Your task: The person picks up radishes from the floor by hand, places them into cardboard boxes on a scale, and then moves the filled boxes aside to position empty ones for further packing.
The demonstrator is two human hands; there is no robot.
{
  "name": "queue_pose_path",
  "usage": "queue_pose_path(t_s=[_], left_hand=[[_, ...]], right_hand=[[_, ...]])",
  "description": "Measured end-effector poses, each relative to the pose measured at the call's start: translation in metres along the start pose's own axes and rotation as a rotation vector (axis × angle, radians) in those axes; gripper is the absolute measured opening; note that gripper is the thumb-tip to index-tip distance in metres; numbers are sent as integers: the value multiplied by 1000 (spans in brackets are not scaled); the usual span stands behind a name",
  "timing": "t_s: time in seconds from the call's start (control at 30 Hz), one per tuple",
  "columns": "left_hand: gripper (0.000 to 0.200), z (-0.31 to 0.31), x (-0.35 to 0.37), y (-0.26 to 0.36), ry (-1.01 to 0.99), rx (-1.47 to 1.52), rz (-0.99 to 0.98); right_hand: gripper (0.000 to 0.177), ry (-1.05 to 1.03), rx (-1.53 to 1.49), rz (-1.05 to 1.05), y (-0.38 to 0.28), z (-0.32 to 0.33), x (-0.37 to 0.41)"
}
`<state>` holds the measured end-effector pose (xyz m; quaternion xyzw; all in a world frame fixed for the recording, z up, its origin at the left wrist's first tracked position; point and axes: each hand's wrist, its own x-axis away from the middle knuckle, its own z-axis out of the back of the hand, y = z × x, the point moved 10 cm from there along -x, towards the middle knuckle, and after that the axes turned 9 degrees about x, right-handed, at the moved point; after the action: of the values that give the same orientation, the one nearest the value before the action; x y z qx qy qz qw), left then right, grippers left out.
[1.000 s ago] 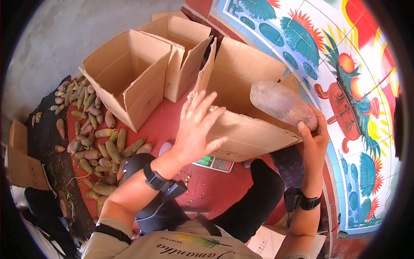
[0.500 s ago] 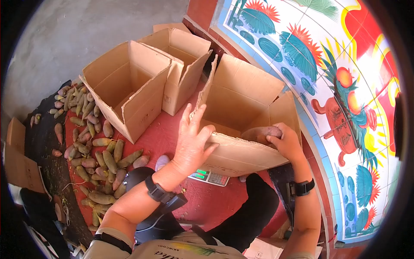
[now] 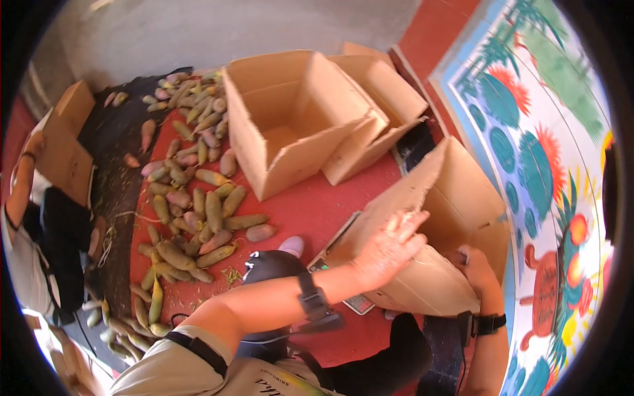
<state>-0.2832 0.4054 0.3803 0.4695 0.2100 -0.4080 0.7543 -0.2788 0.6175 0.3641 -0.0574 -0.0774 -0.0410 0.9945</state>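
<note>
My left hand (image 3: 393, 247) is at the near rim of a cardboard box (image 3: 422, 280), its fingers curled over the edge and slightly blurred. This box leans over a scale (image 3: 360, 303), of which only parts show. My right hand (image 3: 474, 265) reaches inside the box at its right side, fingers bent around a reddish radish (image 3: 454, 257). Most of that radish is hidden by the hand and the box wall. To the left, many green and pink radishes (image 3: 213, 211) lie in a loose heap on a red mat (image 3: 297, 210).
Two open cardboard boxes (image 3: 310, 155) (image 3: 389, 92) stand side by side beyond the mat's middle. At the far left another person's arm (image 3: 25, 168) is by a cardboard box (image 3: 65, 155). A painted tile wall (image 3: 502, 158) closes off the right side.
My view has swung left, bringing another person into sight. The near box is turned and tilted, my left hand has closed over its rim, and my right hand is deeper inside.
</note>
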Motion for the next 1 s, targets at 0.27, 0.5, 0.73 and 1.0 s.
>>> queue_pose_path(t_s=[0.27, 0.5, 0.73, 1.0], left_hand=[[21, -8, 0, -6, -30, -38, 41], [19, -6, -2, -6, 46, -48, 35], [21, -17, -4, -3, 71, -36, 6], [20, -8, -3, -11, 105, 21, 54]], right_hand=[[26, -346, -689, -445, -7, -43, 10], [28, -219, -770, -693, -7, -34, 19], [22, -197, -241, -6, 20, -33, -36], [24, -13, -471, -102, 6, 7, -20]])
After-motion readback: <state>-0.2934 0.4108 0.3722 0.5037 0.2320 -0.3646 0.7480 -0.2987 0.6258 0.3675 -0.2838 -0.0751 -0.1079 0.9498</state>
